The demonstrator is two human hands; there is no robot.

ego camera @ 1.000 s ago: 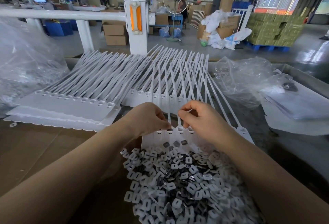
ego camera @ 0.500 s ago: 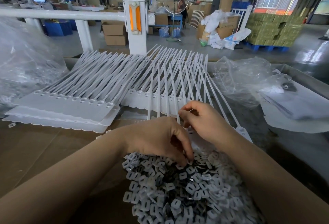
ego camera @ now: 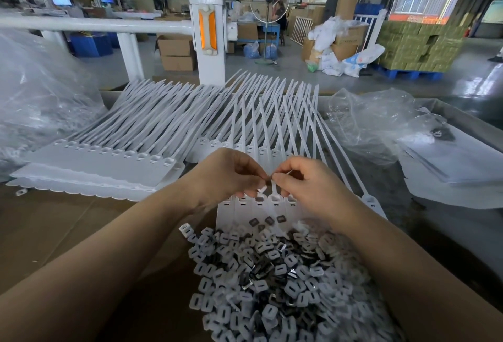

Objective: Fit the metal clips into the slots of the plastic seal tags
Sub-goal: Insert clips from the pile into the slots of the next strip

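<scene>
Cardboard-topped bench [ego camera: 54,233]: just beyond the heap of metal clips [ego camera: 272,273], both hands — left hand [ego camera: 226,175], right hand [ego camera: 304,181] — pinch one clip over the seal tags [ego camera: 261,203]; judged light, stiff and slippery — grip it by its edges.

Left hand [ego camera: 228,175], right hand [ego camera: 307,184] pinch clip [ego camera: 261,188] above seal tags [ego camera: 261,203]; clip pile [ego camera: 272,273] below.

Bright window daylight, warped edges
</scene>
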